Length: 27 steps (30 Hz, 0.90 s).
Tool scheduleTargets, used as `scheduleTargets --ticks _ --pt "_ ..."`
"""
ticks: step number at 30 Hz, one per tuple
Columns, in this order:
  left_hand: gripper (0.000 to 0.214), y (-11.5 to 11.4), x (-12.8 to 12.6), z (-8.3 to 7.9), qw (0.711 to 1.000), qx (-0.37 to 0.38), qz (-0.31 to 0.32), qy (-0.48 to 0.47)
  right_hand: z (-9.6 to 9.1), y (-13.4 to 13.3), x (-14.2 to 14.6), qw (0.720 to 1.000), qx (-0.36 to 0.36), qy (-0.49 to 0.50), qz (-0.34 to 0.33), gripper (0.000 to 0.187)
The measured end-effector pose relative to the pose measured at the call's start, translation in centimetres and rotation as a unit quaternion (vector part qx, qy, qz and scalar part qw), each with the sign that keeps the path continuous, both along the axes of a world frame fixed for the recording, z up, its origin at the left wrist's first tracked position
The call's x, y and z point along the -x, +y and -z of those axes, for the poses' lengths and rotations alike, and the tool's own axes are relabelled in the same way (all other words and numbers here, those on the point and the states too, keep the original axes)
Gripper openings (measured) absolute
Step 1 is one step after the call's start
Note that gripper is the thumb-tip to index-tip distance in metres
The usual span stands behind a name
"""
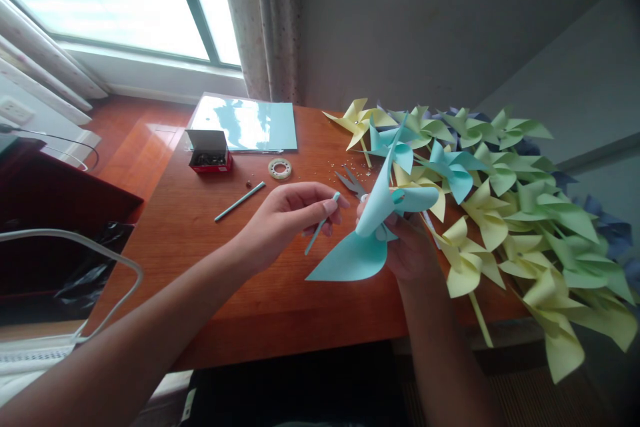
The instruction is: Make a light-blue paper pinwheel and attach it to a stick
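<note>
My left hand [305, 210] is closed on a thin light-blue rolled paper stick [316, 235], pinched near its upper end between thumb and fingers. My right hand [410, 247] grips a light-blue paper pinwheel [377, 213] by its middle, and the blades hide most of my fingers. The stick and the pinwheel are apart, with a small gap between the hands. Just behind the pinwheel lie scissors [351, 183] with their blades spread. Another light-blue paper stick [240, 201] rests on the table left of my left hand.
Many finished yellow, green, blue and purple pinwheels [495, 213] are heaped along the table's right side. A small open red box [211, 159] of dark pieces, a tape roll [279, 169] and light-blue paper sheets in a clear sleeve [275, 125] lie toward the back of the wooden table [280, 307].
</note>
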<state>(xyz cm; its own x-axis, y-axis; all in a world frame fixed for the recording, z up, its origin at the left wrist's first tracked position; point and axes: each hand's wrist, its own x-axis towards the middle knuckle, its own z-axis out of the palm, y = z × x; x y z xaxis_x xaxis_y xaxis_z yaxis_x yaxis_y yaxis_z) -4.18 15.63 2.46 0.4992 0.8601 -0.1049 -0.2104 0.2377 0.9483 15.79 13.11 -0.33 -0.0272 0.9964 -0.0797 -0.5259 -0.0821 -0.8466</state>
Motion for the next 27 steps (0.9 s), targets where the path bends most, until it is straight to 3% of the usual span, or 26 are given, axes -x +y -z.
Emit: scheduleTargets --ticks 10,14,19,24,27 --pt "0.025 0.0 -0.2 0.1 1.0 -0.006 -0.015 -0.013 0.0 -0.1 0.2 1.0 -0.022 -0.009 0.011 0.028" --pt "0.022 0.1 -0.4 0.5 0.999 0.002 -0.038 -0.021 0.2 -0.1 0.0 0.994 -0.089 -0.065 -0.017 0.018" --pt "0.019 0.4 -0.4 1.1 0.998 0.017 -0.043 -0.039 -0.3 -0.2 -0.2 0.943 -0.259 -0.181 -0.106 0.017" --pt "0.02 0.6 -0.4 1.0 0.998 0.024 0.005 -0.059 -1.0 -0.7 0.0 0.898 -0.304 -0.294 -0.123 0.026" --pt "0.018 0.5 -0.4 0.8 0.996 0.038 0.006 -0.076 -1.1 -0.9 0.1 0.891 -0.296 -0.325 -0.109 0.025"
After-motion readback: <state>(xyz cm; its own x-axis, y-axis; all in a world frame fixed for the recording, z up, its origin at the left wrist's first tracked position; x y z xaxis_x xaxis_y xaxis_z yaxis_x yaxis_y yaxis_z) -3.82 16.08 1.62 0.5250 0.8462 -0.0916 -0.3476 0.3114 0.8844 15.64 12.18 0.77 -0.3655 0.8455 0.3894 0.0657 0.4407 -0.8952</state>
